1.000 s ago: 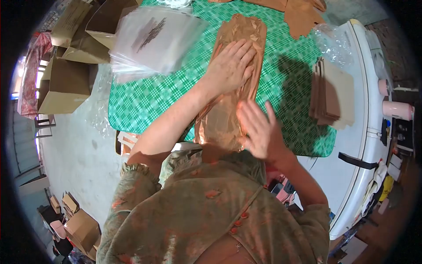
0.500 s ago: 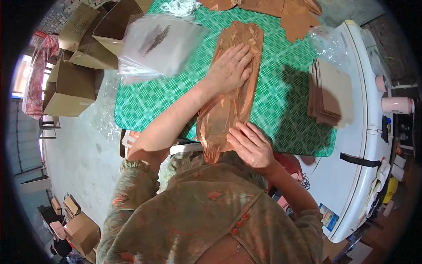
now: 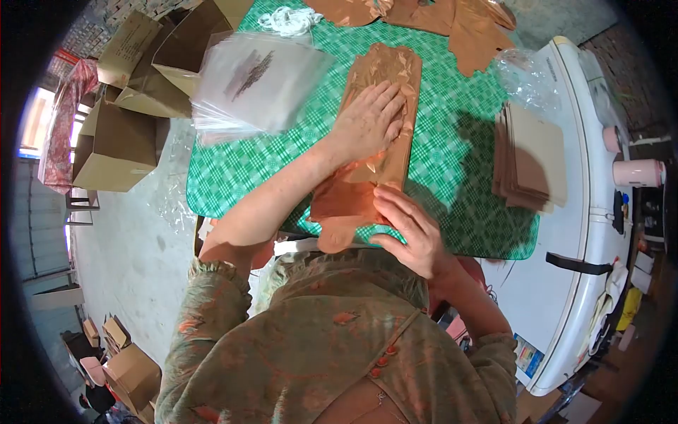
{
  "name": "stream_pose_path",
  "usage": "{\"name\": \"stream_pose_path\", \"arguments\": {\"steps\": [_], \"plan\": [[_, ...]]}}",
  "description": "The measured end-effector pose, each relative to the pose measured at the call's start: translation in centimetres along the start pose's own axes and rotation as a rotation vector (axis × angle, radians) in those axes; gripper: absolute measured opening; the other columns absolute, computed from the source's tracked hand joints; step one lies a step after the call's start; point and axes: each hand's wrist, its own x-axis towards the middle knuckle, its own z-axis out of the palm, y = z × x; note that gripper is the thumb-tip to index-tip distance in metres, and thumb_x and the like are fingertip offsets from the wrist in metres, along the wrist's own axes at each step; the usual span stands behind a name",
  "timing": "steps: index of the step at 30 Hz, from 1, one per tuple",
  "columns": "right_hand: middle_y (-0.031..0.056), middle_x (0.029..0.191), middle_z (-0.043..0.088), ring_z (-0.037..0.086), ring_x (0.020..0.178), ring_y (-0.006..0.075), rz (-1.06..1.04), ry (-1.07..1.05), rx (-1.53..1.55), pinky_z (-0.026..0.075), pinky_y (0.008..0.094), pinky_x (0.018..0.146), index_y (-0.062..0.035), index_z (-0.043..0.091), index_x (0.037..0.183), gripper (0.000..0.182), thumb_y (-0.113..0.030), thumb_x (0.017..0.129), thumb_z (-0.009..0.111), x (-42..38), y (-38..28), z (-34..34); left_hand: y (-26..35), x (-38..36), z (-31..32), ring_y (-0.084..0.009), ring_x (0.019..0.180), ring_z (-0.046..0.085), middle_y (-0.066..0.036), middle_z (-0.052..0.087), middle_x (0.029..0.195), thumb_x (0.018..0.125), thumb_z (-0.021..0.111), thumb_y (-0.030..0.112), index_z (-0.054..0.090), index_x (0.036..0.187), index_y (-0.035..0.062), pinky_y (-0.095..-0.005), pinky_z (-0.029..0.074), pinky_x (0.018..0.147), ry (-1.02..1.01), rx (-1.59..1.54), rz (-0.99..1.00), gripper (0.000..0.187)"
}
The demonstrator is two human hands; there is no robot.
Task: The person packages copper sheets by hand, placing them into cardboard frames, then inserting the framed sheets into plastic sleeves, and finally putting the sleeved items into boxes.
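A long piece of thin, shiny copper-brown material point(image 3: 385, 63) lies lengthwise on the green checked tablecloth point(image 3: 452, 92). My left hand point(image 3: 371, 120) rests flat on its upper half, fingers spread. Beside its lower right edge is my right hand point(image 3: 409, 230), thumb apart from the fingers, with the fingertips on the material; whether they pinch it is hard to make out. The near end is folded upward, and a rounded brown flap point(image 3: 337, 235) shows below the fold at the table's edge.
Clear plastic sleeves point(image 3: 258, 78) are stacked at the upper left, near white cord point(image 3: 289, 21). More brown pieces point(image 3: 417, 18) lie at the far edge. Flat cardboard sheets point(image 3: 533, 152) stand in a pile at right. Open cartons point(image 3: 120, 145) are left of the table.
The near end of the brown material has been folded up, baring the rounded flap. My right hand's thumb has spread from its fingers. My left hand has shifted slightly nearer.
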Motion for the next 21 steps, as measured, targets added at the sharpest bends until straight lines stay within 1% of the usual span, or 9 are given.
{"name": "stream_pose_path", "arguments": {"steps": [1,4,5,7,8,12,15,18,21], "plan": [[0.0150,0.144,0.067,0.064,0.134,0.0334,-0.005,0.002,-0.008,0.058,0.0406,0.109,-0.0008,0.067,0.138,0.056,0.002,0.084,0.083,0.3,0.1,0.1,0.0,0.0,0.0,-0.0389,0.149,0.048,-0.022,0.055,0.155,0.104,0.061,0.028,0.057,0.146,-0.0037,-0.0513,0.035,0.128,-0.010,0.002,0.001,0.053],[0.0126,0.140,0.069,0.064,0.133,0.0304,-0.170,-0.115,-0.349,0.059,0.0401,0.105,-0.0038,0.066,0.142,0.056,-0.005,0.087,0.078,0.1,2.6,-0.6,0.3,0.0,-0.5,-0.0392,0.150,0.047,-0.022,0.054,0.157,0.105,0.061,0.029,0.055,0.149,-0.0032,-0.0513,0.034,0.128,-0.011,-0.036,-0.028,0.055],[0.0098,0.135,0.071,0.066,0.126,0.0277,-0.206,-0.073,-0.434,0.056,0.0408,0.100,-0.0053,0.067,0.140,0.051,-0.010,0.090,0.073,0.3,3.1,-0.6,0.5,0.0,-0.7,-0.0394,0.150,0.046,-0.022,0.053,0.157,0.105,0.061,0.029,0.055,0.150,-0.0030,-0.0512,0.034,0.128,-0.006,-0.056,-0.044,0.056],[0.0077,0.130,0.071,0.066,0.122,0.0265,-0.161,-0.030,-0.469,0.053,0.0424,0.098,-0.0057,0.069,0.137,0.047,-0.009,0.091,0.071,1.0,4.4,-0.6,0.4,0.0,-0.6,-0.0394,0.151,0.045,-0.022,0.052,0.159,0.105,0.061,0.029,0.054,0.151,-0.0029,-0.0508,0.034,0.128,-0.024,-0.041,-0.051,0.056],[0.0077,0.126,0.071,0.063,0.124,0.0266,-0.081,-0.076,-0.492,0.051,0.0439,0.101,-0.0044,0.071,0.130,0.040,-0.009,0.090,0.070,1.5,4.6,-0.6,0.4,0.0,-0.5,-0.0393,0.151,0.045,-0.022,0.052,0.159,0.105,0.061,0.029,0.053,0.151,-0.0029,-0.0506,0.033,0.129,-0.032,-0.033,-0.055,0.057],[0.0088,0.126,0.070,0.062,0.127,0.0270,-0.176,-0.124,-0.475,0.050,0.0440,0.104,-0.0020,0.073,0.121,0.034,-0.008,0.088,0.068,3.1,7.2,-0.8,0.5,0.0,-0.8,-0.0395,0.151,0.045,-0.023,0.052,0.159,0.105,0.061,0.027,0.053,0.152,-0.0027,-0.0501,0.034,0.128,-0.013,-0.051,-0.053,0.056],[0.0090,0.126,0.070,0.063,0.125,0.0279,-0.209,-0.152,-0.484,0.049,0.0448,0.106,-0.0015,0.073,0.122,0.037,-0.008,0.086,0.068,4.1,7.7,-0.9,0.4,-0.1,-0.8,-0.0400,0.151,0.046,-0.023,0.051,0.160,0.104,0.062,0.025,0.053,0.151,-0.0023,-0.0501,0.035,0.128,0.013,-0.074,-0.039,0.055],[0.0105,0.126,0.071,0.065,0.125,0.0282,-0.242,-0.173,-0.613,0.050,0.0468,0.108,-0.0007,0.073,0.121,0.037,-0.008,0.086,0.068,4.1,7.4,-0.9,0.2,-0.2,-0.6,-0.0403,0.150,0.047,-0.023,0.052,0.159,0.103,0.063,0.024,0.054,0.151,-0.0019,-0.0502,0.036,0.127,0.024,-0.081,-0.035,0.055],[0.0124,0.127,0.072,0.066,0.124,0.0281,-0.255,-0.153,-0.578,0.050,0.0484,0.108,0.0010,0.073,0.120,0.036,-0.008,0.085,0.069,3.9,7.8,-0.7,0.1,-0.1,-0.5,-0.0402,0.150,0.047,-0.023,0.053,0.158,0.102,0.064,0.024,0.055,0.151,-0.0012,-0.0502,0.036,0.127,0.024,-0.094,-0.047,0.055]]}}
